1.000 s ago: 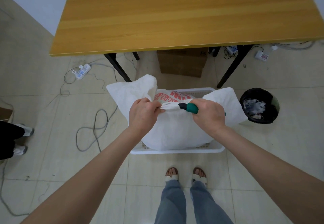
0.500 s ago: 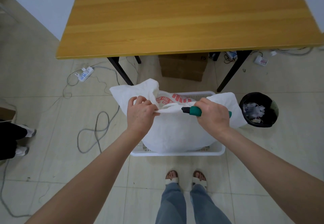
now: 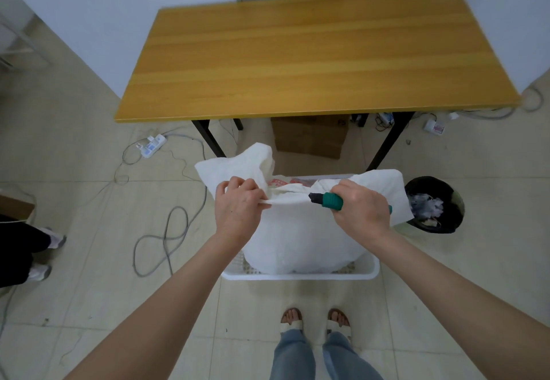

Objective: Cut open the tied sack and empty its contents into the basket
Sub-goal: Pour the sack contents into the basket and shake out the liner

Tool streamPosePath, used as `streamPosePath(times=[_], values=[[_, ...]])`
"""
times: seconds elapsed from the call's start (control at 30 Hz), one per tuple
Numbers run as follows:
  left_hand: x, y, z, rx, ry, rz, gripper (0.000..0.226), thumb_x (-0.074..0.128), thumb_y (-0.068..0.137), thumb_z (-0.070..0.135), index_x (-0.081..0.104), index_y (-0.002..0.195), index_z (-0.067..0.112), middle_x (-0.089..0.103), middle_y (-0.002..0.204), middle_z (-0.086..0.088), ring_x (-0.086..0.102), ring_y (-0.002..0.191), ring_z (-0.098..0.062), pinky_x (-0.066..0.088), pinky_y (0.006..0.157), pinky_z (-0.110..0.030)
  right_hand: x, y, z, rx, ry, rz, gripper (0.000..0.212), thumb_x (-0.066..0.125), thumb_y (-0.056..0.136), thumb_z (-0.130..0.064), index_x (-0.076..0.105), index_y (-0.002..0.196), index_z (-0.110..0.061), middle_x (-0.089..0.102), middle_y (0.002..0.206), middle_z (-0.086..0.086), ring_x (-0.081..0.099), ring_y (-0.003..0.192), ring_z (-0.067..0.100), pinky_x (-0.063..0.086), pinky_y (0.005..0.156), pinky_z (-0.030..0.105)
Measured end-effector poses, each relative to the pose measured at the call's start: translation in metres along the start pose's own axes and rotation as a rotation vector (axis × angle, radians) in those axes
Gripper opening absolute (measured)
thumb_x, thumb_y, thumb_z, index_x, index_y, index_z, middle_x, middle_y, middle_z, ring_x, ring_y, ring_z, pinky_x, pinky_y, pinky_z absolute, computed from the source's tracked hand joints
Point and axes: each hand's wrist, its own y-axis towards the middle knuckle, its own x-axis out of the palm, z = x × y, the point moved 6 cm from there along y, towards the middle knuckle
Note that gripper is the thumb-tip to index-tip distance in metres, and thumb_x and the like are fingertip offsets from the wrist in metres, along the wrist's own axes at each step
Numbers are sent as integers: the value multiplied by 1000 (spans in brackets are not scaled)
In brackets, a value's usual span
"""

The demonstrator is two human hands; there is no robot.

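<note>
Standing in a white plastic slatted basket [image 3: 300, 276] on the beige tiled floor [image 3: 89, 290], the bulging white woven sack [image 3: 300, 239] rises between the 2 hands. The left hand [image 3: 238, 210] pinches a twisted strip of the sack's neck with curled fingers, and the right hand [image 3: 361, 210] is clamped around a green-handled knife [image 3: 327, 200] whose dark front end touches that stretched strip. 1 round black bin [image 3: 446, 222] sits just beside the basket on the right.

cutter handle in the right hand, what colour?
Teal green, with a black tip, on the cutter gripped by the right hand. Head view shows it; it is the only view.
</note>
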Motion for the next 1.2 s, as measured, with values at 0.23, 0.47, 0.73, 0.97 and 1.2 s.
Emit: streamPosePath(times=[0.23,0.47,0.73,0.97,1.2], values=[[-13,2,-1,2,-34,36,20,59,88,36,73,98,24,67,101,7,50,103,-20,34,92,-34,-9,3,-3,-26,18,46,10,66,86,-23,68,90,-14,60,83,-1,45,64,19,17,47,20],[-33,4,-1,30,-73,144,13,67,83,28,75,88,19,69,90,3,54,91,-24,33,76,-31,-23,5,-6,-42,60,119,12,69,84,-23,67,86,-12,60,81,1,45,63,20,18,47,21],[-51,8,-2,65,-97,190,15,67,83,29,74,87,16,69,90,1,54,91,-25,32,72,-30,-38,11,-8,-53,102,160,16,70,85,-26,68,92,-11,63,86,3,54,70,23,37,56,27],[-66,12,-6,98,-106,205,14,70,80,27,75,83,14,69,85,0,55,86,-28,32,65,-30,-50,15,-11,-84,139,199,16,72,83,-24,68,89,-10,61,82,4,56,70,26,47,58,35],[-53,15,-4,131,-110,112,17,71,80,26,74,86,10,70,93,-5,56,101,-29,43,76,-36,-39,22,-4,-45,59,64,32,69,85,-36,66,109,-17,53,105,2,52,76,22,45,65,30]])
